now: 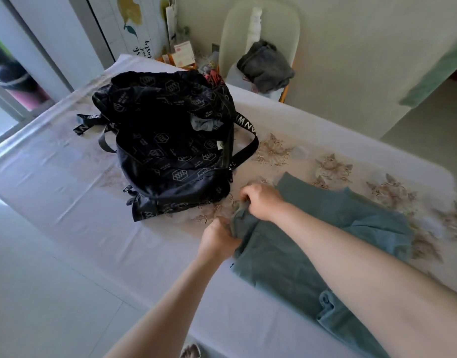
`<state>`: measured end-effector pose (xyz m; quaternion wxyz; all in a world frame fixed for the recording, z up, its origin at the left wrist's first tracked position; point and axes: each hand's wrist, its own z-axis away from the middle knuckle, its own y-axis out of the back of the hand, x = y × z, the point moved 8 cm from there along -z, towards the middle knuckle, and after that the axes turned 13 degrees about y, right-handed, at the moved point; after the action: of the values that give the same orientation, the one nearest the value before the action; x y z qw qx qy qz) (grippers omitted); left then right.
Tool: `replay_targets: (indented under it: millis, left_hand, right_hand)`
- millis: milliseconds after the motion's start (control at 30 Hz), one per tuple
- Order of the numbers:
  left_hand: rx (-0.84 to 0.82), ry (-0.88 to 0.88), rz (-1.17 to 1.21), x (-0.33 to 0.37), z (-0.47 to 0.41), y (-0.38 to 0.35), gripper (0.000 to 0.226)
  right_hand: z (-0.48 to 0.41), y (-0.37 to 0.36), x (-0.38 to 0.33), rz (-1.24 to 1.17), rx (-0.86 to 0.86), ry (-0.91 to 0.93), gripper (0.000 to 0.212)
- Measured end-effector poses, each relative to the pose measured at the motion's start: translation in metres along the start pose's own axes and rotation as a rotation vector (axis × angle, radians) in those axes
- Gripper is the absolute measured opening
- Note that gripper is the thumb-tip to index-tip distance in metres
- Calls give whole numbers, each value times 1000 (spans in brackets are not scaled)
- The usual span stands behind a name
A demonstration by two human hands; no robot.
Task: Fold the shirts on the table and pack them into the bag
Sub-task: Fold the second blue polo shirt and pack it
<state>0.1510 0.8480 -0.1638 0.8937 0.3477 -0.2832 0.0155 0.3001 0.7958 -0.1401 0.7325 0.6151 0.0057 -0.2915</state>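
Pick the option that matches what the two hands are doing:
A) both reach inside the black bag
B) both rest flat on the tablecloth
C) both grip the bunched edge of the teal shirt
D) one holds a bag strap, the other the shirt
C: the left hand and the right hand both curl round the bunched edge of the teal shirt, which lies beside the black bag.

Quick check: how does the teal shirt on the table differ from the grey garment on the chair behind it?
The teal shirt lies spread on the table; the grey garment sits bunched in a heap on the chair. The teal shirt is gripped at one edge by the left hand and right hand; the grey garment is untouched. Both are outside the bag.
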Motion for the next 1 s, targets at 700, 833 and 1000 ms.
replay_targets:
  millis: [700, 833, 1000]
  left_hand:
    - [-110, -420, -411, 28, 45, -56, 39]
    - [125, -456, -129, 21, 38, -27, 18]
    - [-149, -489, -385, 11, 45, -49, 14]
  right_hand:
    - [76, -13, 35, 371, -2, 218, 76]
    - [67, -15, 43, 408, -59, 219, 65]
    - [62, -10, 40, 544, -86, 247, 56]
